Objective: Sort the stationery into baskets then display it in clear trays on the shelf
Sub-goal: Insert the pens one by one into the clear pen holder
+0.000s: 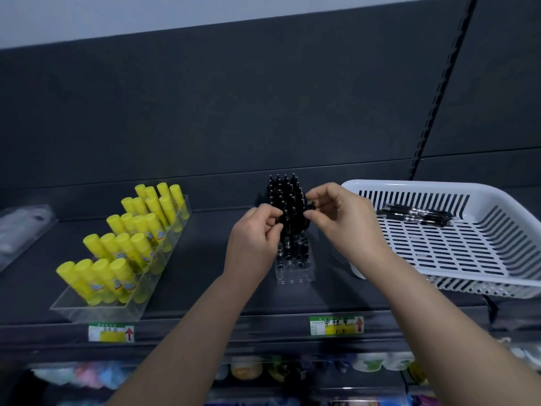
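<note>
While a person stocks a dark shelf point(205, 276), both hands meet over a clear pen tray point(294, 269) at the centre, its back rows packed with upright black pens point(288, 197) and its front holes showing clear. The right hand point(339, 218), reaching in from 5 o'clock, pinches a black pen point(310, 208) between thumb and fingertips just above the standing ones. The left hand point(254, 238), coming from 7 o'clock, has its fingers curled tight against the same cluster; whether it grips a pen cannot be told against the black mass.

At 3 o'clock of the tray, close beside it, a white slotted basket point(409, 187) sits on the shelf with a few loose pens point(418, 215) lying flat near its back wall. At 9 o'clock, well apart, yellow glue sticks point(128, 244) stand tilted in rows in a clear glue tray point(96, 313). Two price labels point(336, 325) hang on the shelf edge at 6 o'clock. Blurred goods fill the shelf below.
</note>
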A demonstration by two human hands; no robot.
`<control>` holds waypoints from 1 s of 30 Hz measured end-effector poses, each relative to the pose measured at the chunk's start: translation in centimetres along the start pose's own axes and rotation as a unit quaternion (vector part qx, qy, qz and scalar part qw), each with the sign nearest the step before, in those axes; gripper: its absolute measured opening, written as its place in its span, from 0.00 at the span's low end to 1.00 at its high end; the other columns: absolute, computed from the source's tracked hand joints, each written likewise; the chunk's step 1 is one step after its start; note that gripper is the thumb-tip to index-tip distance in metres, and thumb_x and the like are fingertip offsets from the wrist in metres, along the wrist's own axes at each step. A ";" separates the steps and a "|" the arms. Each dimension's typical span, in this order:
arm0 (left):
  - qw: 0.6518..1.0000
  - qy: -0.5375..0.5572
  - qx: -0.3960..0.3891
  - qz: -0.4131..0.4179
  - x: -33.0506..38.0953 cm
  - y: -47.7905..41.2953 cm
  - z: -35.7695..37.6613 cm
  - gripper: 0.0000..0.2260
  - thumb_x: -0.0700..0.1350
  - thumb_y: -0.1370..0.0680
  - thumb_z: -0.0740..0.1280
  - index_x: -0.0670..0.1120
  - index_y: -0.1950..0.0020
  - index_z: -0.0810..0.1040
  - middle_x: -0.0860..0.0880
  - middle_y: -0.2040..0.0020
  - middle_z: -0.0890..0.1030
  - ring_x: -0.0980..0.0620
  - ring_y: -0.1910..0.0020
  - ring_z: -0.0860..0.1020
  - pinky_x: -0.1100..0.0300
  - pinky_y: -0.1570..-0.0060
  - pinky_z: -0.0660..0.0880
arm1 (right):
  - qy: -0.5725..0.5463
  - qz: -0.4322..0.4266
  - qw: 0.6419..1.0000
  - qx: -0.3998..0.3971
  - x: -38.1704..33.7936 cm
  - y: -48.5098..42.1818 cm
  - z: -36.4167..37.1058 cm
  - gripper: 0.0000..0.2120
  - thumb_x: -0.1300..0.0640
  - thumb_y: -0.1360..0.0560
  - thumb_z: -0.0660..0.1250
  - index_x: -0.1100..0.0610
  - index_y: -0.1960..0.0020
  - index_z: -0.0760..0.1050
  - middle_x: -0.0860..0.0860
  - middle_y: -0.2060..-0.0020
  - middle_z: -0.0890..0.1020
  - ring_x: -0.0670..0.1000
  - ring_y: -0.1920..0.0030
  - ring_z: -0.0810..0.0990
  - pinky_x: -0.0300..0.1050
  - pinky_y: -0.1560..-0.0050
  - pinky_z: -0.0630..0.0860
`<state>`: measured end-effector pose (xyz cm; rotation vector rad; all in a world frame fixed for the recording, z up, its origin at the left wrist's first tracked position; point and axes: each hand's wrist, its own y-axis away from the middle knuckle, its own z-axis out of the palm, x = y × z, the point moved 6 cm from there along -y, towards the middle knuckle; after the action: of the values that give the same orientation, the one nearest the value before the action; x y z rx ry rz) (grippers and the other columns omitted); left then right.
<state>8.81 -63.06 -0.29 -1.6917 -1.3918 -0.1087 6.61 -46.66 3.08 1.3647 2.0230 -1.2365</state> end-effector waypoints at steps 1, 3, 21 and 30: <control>1.000 0.003 0.002 -0.002 -0.1 -0.1 -0.1 0.09 0.38 0.25 0.70 0.46 0.46 0.79 0.54 0.58 0.76 0.59 0.61 0.75 0.61 0.58 0.76 | 0.001 -0.001 1.000 -0.003 0.0 -0.1 0.3 0.10 0.60 0.30 0.74 0.51 0.50 0.78 0.42 0.63 0.78 0.41 0.61 0.78 0.31 0.54 0.73; 1.000 0.008 0.007 -0.008 -0.2 -0.3 -0.6 0.13 0.40 0.25 0.69 0.47 0.41 0.78 0.53 0.57 0.77 0.58 0.61 0.76 0.60 0.57 0.77 | 0.003 -0.003 1.000 -0.008 -0.2 -0.2 0.8 0.10 0.60 0.29 0.73 0.51 0.50 0.78 0.42 0.62 0.79 0.42 0.60 0.79 0.34 0.53 0.74; 0.998 -0.017 0.023 0.052 3.1 -2.7 -0.9 0.08 0.41 0.23 0.66 0.45 0.45 0.80 0.53 0.52 0.79 0.54 0.53 0.77 0.57 0.54 0.76 | 0.232 -0.045 0.970 -0.060 1.4 0.0 0.3 0.06 0.53 0.26 0.67 0.50 0.49 0.76 0.47 0.56 0.81 0.52 0.53 0.79 0.46 0.56 0.75; 0.972 -0.175 -0.143 0.069 8.4 -6.3 8.1 0.10 0.45 0.21 0.63 0.49 0.42 0.79 0.52 0.44 0.79 0.50 0.40 0.69 0.53 0.42 0.69 | 0.366 0.018 0.925 -0.099 9.1 0.5 -8.0 0.09 0.54 0.24 0.64 0.46 0.45 0.78 0.46 0.48 0.81 0.51 0.45 0.78 0.45 0.52 0.74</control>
<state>3.01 -51.74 3.54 -2.1210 -1.5653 0.0772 4.11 -35.10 0.47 1.9350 2.4812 -0.4959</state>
